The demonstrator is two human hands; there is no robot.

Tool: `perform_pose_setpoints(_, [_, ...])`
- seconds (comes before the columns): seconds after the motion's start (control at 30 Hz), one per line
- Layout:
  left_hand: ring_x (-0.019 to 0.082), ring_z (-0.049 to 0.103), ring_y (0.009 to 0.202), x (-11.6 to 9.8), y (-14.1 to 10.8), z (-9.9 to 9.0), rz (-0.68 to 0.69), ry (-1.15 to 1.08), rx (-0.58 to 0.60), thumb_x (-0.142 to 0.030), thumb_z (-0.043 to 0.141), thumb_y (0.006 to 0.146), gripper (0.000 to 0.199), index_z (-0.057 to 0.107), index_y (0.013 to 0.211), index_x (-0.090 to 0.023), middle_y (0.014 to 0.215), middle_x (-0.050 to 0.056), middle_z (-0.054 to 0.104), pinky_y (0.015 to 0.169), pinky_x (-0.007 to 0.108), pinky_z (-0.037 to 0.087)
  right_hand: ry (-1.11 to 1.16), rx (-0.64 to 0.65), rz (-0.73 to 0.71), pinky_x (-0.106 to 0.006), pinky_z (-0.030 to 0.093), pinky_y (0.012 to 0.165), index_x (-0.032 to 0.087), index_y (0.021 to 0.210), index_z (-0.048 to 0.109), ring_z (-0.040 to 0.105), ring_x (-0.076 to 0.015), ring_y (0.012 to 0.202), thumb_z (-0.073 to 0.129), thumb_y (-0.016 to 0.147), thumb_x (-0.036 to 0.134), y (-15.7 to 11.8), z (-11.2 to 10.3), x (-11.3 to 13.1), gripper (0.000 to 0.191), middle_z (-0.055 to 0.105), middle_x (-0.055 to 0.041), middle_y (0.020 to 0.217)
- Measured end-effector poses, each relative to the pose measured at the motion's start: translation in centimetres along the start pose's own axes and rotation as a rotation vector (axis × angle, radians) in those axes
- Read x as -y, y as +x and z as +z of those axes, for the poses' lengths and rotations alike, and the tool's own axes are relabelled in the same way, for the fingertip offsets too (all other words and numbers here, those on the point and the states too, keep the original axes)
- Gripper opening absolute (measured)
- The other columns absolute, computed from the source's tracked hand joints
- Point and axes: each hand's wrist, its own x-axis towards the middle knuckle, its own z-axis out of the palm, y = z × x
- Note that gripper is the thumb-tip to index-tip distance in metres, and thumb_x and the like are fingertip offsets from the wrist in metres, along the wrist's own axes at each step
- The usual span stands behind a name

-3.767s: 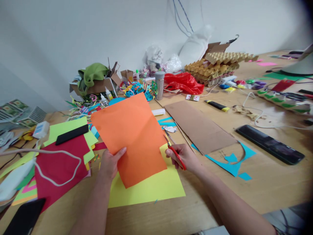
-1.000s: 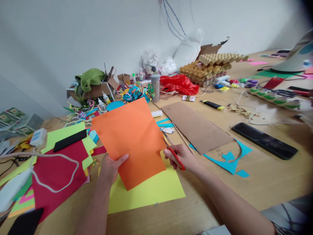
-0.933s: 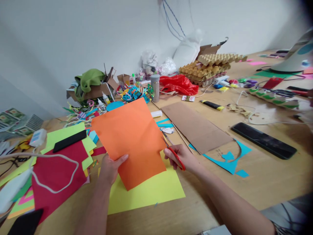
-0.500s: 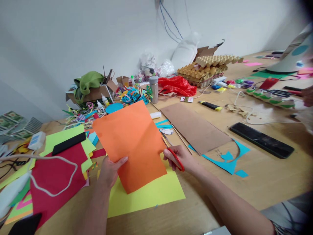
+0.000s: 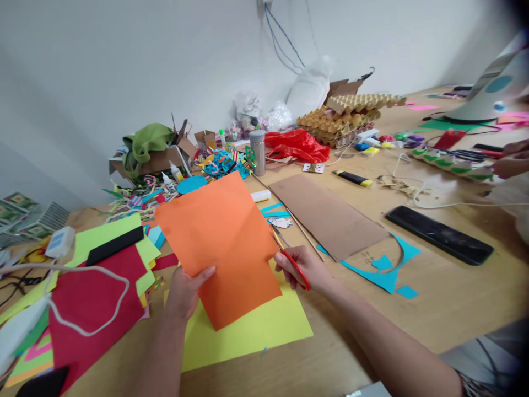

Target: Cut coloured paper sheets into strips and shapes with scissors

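Observation:
An orange sheet of paper (image 5: 219, 237) is held up at a tilt over the table. My left hand (image 5: 188, 289) grips its lower left edge, thumb on top and fingers hidden beneath. At the sheet's right edge, my right hand (image 5: 303, 267) is closed around red-handled scissors (image 5: 298, 269); their blades point up and away along that edge. Whether the blades touch the paper I cannot tell. Beneath the orange sheet a yellow sheet of paper (image 5: 248, 342) lies flat on the table.
Brown cardboard (image 5: 326, 215), blue paper scraps (image 5: 388, 278) and a black phone (image 5: 438, 234) lie to the right. Red paper (image 5: 99, 298) with a white cable is on the left. A grey bottle (image 5: 258, 153) and egg trays (image 5: 343, 118) stand behind. Another person's hand (image 5: 512, 160) is at far right.
The view has shifted slightly. Both hands, the orange sheet and the scissors keep nearly the same places. The other person's hand at far right has come further into view.

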Motion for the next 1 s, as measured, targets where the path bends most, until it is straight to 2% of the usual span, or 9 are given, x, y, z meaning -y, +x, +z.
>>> perform_pose_setpoints(0.6, [0.027,0.059,0.109,-0.95,-0.48,0.88,-0.011,-0.024,-0.026,-0.023,0.080,0.054,0.057,0.061,0.109,-0.021,0.112,0.006,0.066,0.093,0.038,0.049,0.005,-0.013,0.004,-0.019,0.030,0.032,0.015,0.063,0.056,0.047,-0.0087,0.033,0.053,0.077,0.059,-0.08,0.04,0.12,0.047,0.050,0.0029,0.042])
perform_pose_setpoints(0.77, [0.029,0.057,0.111,-1.00,-0.47,0.98,-0.020,-0.042,-0.021,-0.023,0.080,0.053,0.063,0.060,0.112,-0.019,0.112,0.007,0.066,0.095,0.042,0.047,0.004,-0.026,0.009,-0.019,0.030,0.032,0.015,0.061,0.055,0.047,-0.0087,0.033,0.053,0.077,0.059,-0.11,0.09,0.14,0.047,0.049,0.0030,0.042])
perform_pose_setpoints(1.0, [0.029,0.057,0.111,-0.66,-0.40,0.63,-0.041,-0.068,-0.004,-0.023,0.079,0.057,0.056,0.061,0.110,-0.022,0.114,0.005,0.066,0.096,0.042,0.046,0.014,-0.041,0.021,-0.018,0.029,0.031,0.016,0.059,0.054,0.044,-0.0079,0.030,0.058,0.075,0.056,-0.20,0.13,0.41,0.043,0.047,0.0042,0.039])
